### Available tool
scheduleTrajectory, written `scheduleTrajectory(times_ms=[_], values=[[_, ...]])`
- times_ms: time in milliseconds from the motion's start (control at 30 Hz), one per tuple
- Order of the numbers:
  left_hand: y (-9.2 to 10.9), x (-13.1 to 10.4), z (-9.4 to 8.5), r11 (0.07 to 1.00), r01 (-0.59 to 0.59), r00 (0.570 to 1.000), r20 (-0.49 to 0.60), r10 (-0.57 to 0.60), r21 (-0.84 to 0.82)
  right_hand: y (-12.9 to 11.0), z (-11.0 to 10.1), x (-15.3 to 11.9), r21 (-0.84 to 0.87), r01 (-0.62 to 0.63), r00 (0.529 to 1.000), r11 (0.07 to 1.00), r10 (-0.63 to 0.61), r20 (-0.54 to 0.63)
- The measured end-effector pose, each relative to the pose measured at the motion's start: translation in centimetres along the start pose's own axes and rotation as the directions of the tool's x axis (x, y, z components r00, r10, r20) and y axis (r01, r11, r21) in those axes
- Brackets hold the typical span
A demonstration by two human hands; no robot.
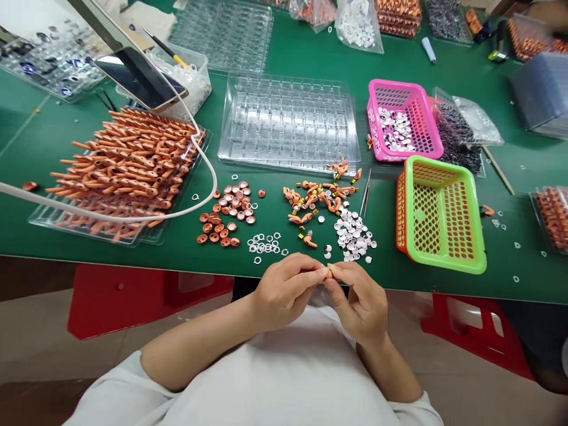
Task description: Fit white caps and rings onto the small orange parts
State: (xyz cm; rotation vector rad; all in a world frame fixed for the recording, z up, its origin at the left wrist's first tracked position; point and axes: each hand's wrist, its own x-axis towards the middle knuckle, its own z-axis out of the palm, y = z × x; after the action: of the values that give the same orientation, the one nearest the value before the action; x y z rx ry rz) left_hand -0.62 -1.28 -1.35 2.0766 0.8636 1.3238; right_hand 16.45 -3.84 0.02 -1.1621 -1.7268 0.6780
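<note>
Left hand and right hand meet, fingertips clamped on a small orange piece, right by the near edge of the green table. Looks like a fitting or pressing step, though the fingers hide any join! Next, it probably calls for a steady pinch and careful alignment. Outward now: curved orange parts at twelve, white caps and tweezers at one, green basket at two, white rings at ten, orange cups beyond.
</note>
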Motion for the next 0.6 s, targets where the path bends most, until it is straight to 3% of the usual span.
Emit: scheduleTrajectory(times_ms=[267,400,600], values=[[0.0,0.6,-0.2,0.999,0.051,0.998,0.040,-0.051,0.001,0.7,0.0,0.2,-0.007,0.015,1.000,1.000,-0.015,-0.026],[-0.3,1.4,-0.8,0.995,0.091,0.991,0.101,-0.087,-0.040,0.9,-0.1,0.2,-0.059,0.067,0.997,0.996,-0.069,-0.029],[-0.4,2.0,-0.9,0.998,0.064,0.995,0.078,-0.066,0.025,1.3,-0.6,0.3,-0.144,0.157,0.987,0.977,-0.162,-0.021]])
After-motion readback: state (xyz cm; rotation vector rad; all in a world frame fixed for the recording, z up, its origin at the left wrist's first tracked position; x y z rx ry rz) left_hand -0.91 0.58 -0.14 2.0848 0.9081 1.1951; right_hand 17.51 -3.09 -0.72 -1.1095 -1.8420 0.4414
